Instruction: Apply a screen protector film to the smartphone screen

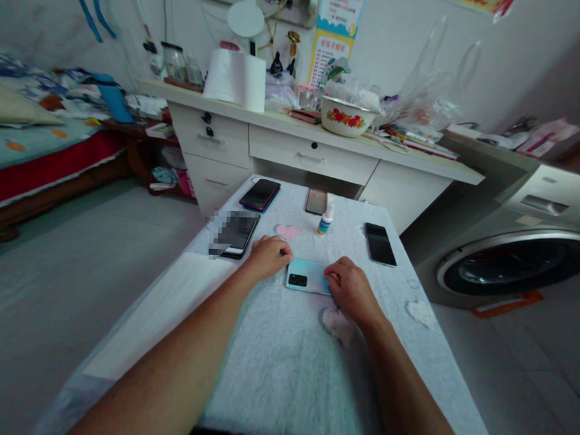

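Observation:
A light blue smartphone [315,278] lies back up on the cloth-covered table, its black camera block at the left end. My left hand [269,256] is closed at the phone's upper left corner, thumb and fingers pressed together; what they pinch, if anything, is too small to tell. At the opposite end, my right hand [350,284] has its fingers bent round the phone's right edge and hides that end. Just beyond the phone stands a small white bottle [325,221] with a blue and yellow label.
On the table [284,369] lie a dark phone [261,194], a partly blurred phone [237,233], a brownish phone [316,201] and a black-screened phone [380,243]. Behind is a cluttered white desk [292,144]; a washing machine [522,232] stands right, a bed [49,152] left.

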{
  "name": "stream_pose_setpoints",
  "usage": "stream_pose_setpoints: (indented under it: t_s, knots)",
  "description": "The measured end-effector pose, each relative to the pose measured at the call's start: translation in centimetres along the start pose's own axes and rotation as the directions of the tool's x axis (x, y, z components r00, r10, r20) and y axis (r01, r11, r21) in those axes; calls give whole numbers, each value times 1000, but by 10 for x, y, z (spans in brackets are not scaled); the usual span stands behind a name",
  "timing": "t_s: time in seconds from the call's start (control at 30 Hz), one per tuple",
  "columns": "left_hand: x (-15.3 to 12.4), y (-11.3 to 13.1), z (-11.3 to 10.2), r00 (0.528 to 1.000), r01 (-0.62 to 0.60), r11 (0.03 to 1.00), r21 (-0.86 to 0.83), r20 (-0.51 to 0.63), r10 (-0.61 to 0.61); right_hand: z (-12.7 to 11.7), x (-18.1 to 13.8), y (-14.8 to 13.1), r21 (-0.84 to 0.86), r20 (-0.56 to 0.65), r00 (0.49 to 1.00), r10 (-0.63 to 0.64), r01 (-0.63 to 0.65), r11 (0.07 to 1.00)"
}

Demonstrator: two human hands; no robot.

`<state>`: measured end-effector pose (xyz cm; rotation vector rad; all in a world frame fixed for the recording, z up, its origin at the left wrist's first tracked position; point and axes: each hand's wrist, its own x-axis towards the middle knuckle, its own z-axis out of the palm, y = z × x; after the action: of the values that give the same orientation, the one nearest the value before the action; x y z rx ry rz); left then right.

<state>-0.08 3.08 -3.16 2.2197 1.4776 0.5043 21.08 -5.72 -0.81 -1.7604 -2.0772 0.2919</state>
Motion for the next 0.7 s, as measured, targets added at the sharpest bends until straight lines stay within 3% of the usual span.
stream_pose_setpoints:
  t_s: [0.7]
  knots:
    - [0,0,0,1000,-12,1000,-3,-4,12,-7,-2,8,-61,-16,996,88,-89,994]
